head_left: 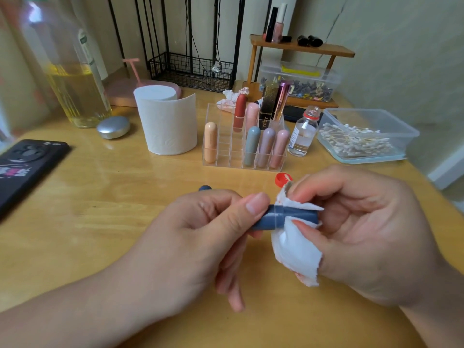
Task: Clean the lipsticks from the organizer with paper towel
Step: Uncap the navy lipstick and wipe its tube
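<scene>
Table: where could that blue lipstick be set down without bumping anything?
Bare wood lies between the phone, the paper roll and the left hand. Crowded: the far right, where organizer, bottle and swab box stand close; a red cap sits before the organizer.

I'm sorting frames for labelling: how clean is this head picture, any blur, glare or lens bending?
Head view: the blue lipstick and paper towel at centre are fairly sharp. The large bottle at upper left is close and blurred. Soft glare patches lie on the wooden table beyond the phone. The wide lens bows the table's edges, and the far right margin looks smeared.
</scene>
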Demonstrator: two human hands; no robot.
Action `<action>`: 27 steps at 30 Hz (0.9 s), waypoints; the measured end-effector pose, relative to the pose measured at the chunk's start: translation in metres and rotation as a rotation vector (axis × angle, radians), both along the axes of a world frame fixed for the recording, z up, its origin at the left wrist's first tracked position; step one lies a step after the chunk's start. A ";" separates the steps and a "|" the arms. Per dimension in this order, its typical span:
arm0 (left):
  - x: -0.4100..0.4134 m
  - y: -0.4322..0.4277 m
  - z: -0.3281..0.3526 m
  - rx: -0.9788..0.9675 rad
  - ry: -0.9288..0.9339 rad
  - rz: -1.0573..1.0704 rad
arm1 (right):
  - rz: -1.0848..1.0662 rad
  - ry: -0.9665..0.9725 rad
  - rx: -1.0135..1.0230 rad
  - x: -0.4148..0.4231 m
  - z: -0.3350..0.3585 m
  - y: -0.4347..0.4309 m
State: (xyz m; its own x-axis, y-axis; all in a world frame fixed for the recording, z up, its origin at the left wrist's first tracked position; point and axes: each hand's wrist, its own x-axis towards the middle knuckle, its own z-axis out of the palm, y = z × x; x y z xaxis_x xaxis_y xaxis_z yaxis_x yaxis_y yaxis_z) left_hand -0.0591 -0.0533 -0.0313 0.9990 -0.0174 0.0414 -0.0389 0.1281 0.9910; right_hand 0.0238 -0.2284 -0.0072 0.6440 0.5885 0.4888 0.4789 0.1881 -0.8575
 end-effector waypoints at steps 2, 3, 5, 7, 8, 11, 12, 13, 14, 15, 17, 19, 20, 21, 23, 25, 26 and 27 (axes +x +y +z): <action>0.000 0.001 0.002 0.010 0.009 0.023 | 0.047 0.057 -0.011 0.002 0.000 0.000; 0.000 0.000 0.002 0.011 0.012 0.031 | 0.058 0.083 -0.015 0.002 -0.001 -0.001; 0.000 -0.001 0.002 0.004 0.022 0.034 | 0.047 0.055 -0.036 0.003 -0.003 0.000; 0.000 -0.003 0.002 -0.017 0.057 0.010 | 0.056 -0.034 -0.057 0.004 -0.004 0.000; 0.000 -0.003 0.002 -0.031 0.088 -0.007 | 0.061 -0.071 -0.072 0.005 -0.004 0.000; 0.000 -0.005 0.006 -0.110 0.210 -0.062 | 0.078 -0.118 -0.115 0.006 -0.003 -0.001; -0.001 -0.006 0.008 -0.127 0.239 -0.072 | 0.087 -0.115 -0.120 0.006 -0.002 -0.002; -0.002 -0.007 0.009 -0.128 0.253 -0.078 | 0.092 -0.110 -0.123 0.006 -0.001 -0.002; -0.002 -0.007 0.011 -0.116 0.261 -0.078 | 0.088 -0.106 -0.126 0.005 -0.001 -0.002; -0.001 -0.006 0.010 -0.096 0.264 -0.076 | 0.079 -0.101 -0.126 0.004 -0.001 -0.002; 0.000 -0.003 0.008 -0.046 0.242 -0.072 | 0.054 -0.086 -0.123 0.003 -0.004 -0.002; -0.001 -0.002 0.004 0.054 0.151 -0.043 | 0.042 -0.051 -0.117 0.001 -0.007 0.000; -0.002 -0.002 0.001 0.110 0.068 -0.011 | 0.052 -0.003 -0.104 0.001 -0.008 0.000; -0.003 -0.003 -0.001 0.143 -0.033 0.026 | 0.074 0.065 -0.084 0.002 -0.007 0.000; -0.006 -0.005 -0.002 0.121 -0.189 0.066 | 0.121 0.176 -0.051 0.004 -0.006 0.000; -0.008 -0.006 -0.002 0.080 -0.241 0.058 | 0.137 0.201 -0.028 0.007 -0.005 -0.002; -0.008 -0.004 -0.002 0.084 -0.247 0.061 | 0.146 0.199 -0.014 0.007 -0.004 -0.002; -0.007 -0.003 -0.002 0.099 -0.247 0.069 | 0.151 0.185 -0.008 0.008 -0.004 -0.002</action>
State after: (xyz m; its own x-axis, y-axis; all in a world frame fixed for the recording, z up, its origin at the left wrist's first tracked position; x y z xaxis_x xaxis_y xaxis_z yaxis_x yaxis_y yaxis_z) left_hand -0.0663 -0.0564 -0.0337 0.9577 0.0340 0.2858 -0.2865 0.0194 0.9579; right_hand 0.0313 -0.2305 -0.0113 0.6268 0.6881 0.3655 0.2800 0.2388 -0.9298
